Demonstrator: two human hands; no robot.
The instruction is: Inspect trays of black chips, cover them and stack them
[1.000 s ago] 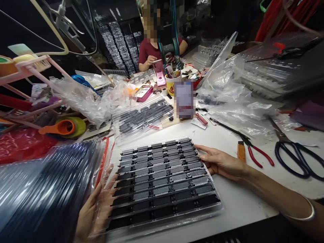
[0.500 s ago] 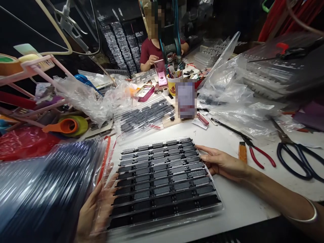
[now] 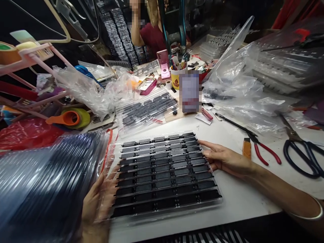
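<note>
A clear plastic tray lies tilted in front of me, filled with rows of black strips that carry fine comb-like teeth. My left hand grips its left edge, thumb on the near side and fingers showing through the clear plastic. At the opposite edge, my right hand has its thumb and fingers closed on the rim. Left of the tray, close to my left hand, stands a stack of similar clear trays with dark contents, partly blurred.
Pliers with red handles, an orange cutter and dark-handled scissors lie to the right. Farther back are a bagged tray, a yellow cup and a phone-like screen. A person sits opposite.
My view has shifted slightly, so the bench things appear farther right and higher. Both hands keep hold of the tray. The person opposite has raised an arm from the pink phone stand.
</note>
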